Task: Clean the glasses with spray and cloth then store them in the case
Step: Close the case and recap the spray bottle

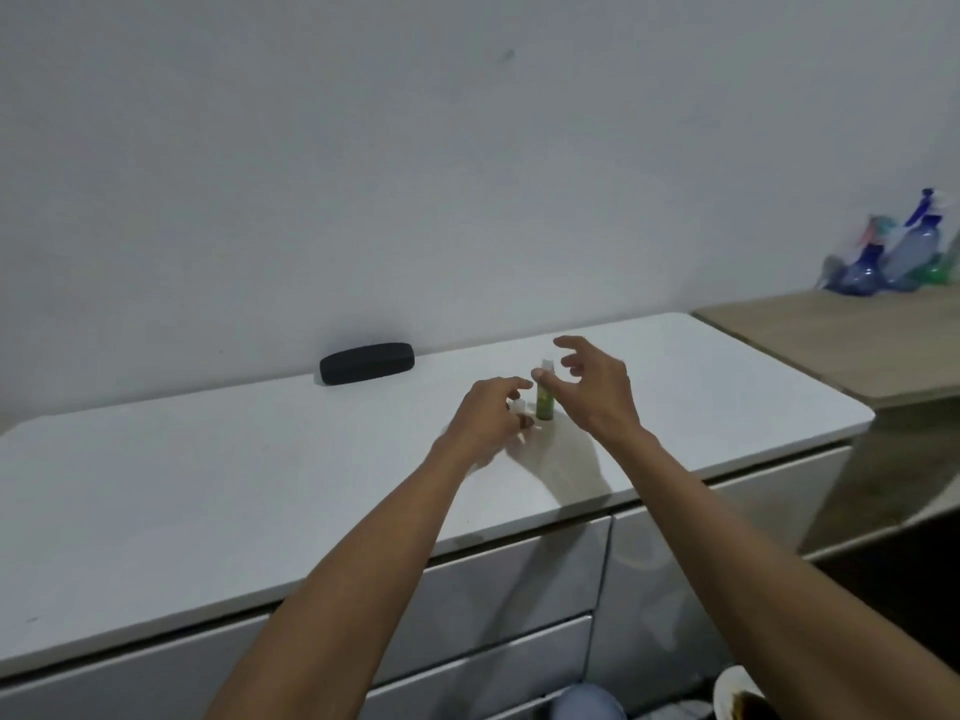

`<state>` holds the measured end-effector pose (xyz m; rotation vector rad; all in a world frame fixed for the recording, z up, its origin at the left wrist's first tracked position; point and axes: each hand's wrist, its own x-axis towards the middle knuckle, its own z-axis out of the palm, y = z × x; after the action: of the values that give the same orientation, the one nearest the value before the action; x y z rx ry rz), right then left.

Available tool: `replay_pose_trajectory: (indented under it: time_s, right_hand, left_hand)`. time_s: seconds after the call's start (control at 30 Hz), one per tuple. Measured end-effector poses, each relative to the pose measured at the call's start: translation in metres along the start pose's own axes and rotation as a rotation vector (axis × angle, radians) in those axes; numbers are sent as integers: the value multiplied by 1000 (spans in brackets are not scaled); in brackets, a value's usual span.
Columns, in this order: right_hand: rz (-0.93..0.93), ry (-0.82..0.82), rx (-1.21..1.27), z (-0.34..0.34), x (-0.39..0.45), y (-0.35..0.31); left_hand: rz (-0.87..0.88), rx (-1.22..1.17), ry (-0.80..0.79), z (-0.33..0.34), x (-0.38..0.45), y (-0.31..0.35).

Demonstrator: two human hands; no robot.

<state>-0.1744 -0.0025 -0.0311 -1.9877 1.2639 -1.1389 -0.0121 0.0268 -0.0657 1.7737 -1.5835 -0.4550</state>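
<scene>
A white cabinet top (208,485) runs across the view against a pale wall (363,148), with drawer fronts (509,579) below its front edge. To the right and a little lower sits a wooden surface (831,345), and at its far end stands a cluster of blue and clear plastic bottles (904,252). Two bare forearms reach in from the bottom of the view toward the middle of the cabinet top. The right hand (597,387) hangs over the top with its fingers spread and curled, the thumb tip touching the small green spray bottle (545,402) near its neck; the hand is not wrapped around it. The left hand (483,413) is just beside the bottle on its left, fingers loosely bent, with a small clear piece, possibly the cap (518,406), at its fingertips; whether it is pinched cannot be told through the blur. The black glasses case (367,363) lies closed at the back of the cabinet top, against the wall, well apart from both hands. The bottle stands upright on the top.
</scene>
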Motion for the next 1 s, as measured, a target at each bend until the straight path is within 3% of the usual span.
replay_pose_trajectory:
  time_s: [0.23,0.47,0.77,1.0]
  right_hand:
    - [72,-15,138,21,-17,19]
    - [106,9,182,36,-12,19]
    - [105,5,186,39,-10,23]
    - [95,29,164,40,-12,24]
  left_hand:
    - [-21,-97,110,5,-4,2]
    - [87,-344,430,-31,8,26]
    - [138,-299,272,-18,20,40]
    - [164,-287,246,-12,19,35]
